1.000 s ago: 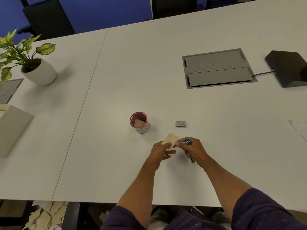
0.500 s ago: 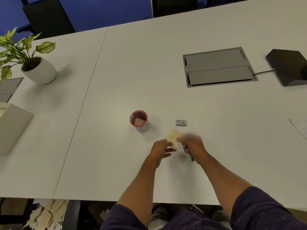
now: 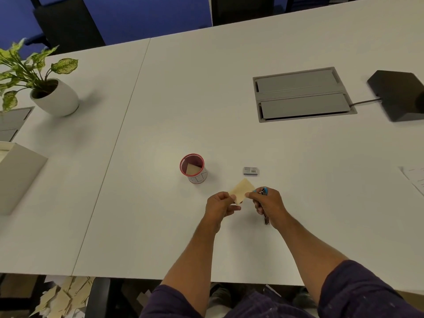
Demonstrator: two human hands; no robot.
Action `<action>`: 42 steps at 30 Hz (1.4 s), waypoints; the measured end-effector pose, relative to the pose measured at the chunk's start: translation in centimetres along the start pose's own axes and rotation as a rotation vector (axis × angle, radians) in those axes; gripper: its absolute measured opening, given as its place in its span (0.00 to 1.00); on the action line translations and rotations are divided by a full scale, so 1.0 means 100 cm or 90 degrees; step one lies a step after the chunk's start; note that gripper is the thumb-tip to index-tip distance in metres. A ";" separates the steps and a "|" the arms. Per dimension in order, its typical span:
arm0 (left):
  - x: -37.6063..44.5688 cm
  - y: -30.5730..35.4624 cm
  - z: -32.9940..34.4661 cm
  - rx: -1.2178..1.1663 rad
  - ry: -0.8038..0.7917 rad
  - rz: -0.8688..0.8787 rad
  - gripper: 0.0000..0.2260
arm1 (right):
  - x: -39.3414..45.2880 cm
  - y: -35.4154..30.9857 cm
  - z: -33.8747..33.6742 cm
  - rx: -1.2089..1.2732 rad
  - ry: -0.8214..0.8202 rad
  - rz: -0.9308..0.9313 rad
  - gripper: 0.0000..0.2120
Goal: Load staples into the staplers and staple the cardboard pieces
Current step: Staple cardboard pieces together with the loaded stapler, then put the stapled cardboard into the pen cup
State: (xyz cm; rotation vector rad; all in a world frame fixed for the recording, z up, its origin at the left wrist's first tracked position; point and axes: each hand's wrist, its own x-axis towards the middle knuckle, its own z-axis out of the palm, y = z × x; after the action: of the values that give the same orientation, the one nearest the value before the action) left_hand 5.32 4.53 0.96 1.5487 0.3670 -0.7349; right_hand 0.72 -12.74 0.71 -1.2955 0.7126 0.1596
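A small tan cardboard piece (image 3: 242,190) is being held up over the white table (image 3: 229,111), just in front of the person, pinched at its near-left edge by the thumb and fingers of the left hand (image 3: 221,204). The right hand (image 3: 267,201) is being kept wrapped around a small stapler (image 3: 264,204), of which only a blue-and-metal tip beside the knuckles and a dark tail below the palm are being shown; its thumb is also being pressed against the cardboard's right edge. The piece is being presented as a tilted rectangle, its long axis running from near-left to far-right, with its far corner pointing away toward the staple box (image 3: 251,171) lying on the table just beyond. The stapler's long axis is being held roughly along the person's line of sight, nose away from the body, so the cardboard is lying immediately to the left of that nose, nearly touching it. Whether the nose is already being closed over the edge cannot be told. It is judged that the coming move is being governed by this side-by-side relation: the right edge needs to be slid sideways into the stapler's mouth. Another cardboard piece is being kept in the red cup (image 3: 193,168), further left.
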 end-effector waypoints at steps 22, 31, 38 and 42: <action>0.014 0.044 -0.038 0.047 0.223 0.130 0.11 | 0.022 -0.057 0.045 -0.060 -0.086 -0.135 0.05; 0.020 0.065 -0.060 -0.029 0.362 0.212 0.10 | 0.039 -0.092 0.095 -0.240 -0.059 -0.226 0.09; 0.027 0.075 -0.068 0.064 0.395 0.230 0.05 | 0.051 -0.103 0.124 -0.294 -0.064 -0.259 0.11; 0.030 0.080 -0.070 0.115 0.396 0.228 0.06 | 0.057 -0.105 0.138 -0.324 -0.049 -0.241 0.16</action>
State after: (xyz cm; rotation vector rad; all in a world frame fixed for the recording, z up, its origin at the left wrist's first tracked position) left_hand 14.24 9.70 4.98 1.9356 0.4684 0.0090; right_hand 15.67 -4.78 7.40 -1.8758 0.3563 0.0820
